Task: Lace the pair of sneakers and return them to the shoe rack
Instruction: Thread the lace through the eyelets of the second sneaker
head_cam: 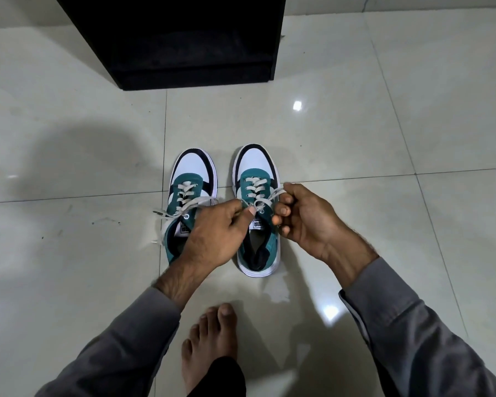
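Observation:
Two teal, white and black sneakers stand side by side on the floor, toes pointing away from me. The left sneaker [194, 179] has white laces crossed through its eyelets, with loose ends trailing off to its left. Over the right sneaker [257, 173], my left hand [212, 233] pinches one end of its white lace [258, 193] near the top eyelets. My right hand [307, 216] grips the other end, pulled out to the right. My left forearm hides the heel of the left sneaker.
A black shoe rack [184, 38] stands on the floor straight ahead, beyond the sneakers. The floor is glossy pale tile [384, 138]. My bare foot [209, 339] rests just below the shoes, between my grey sleeves.

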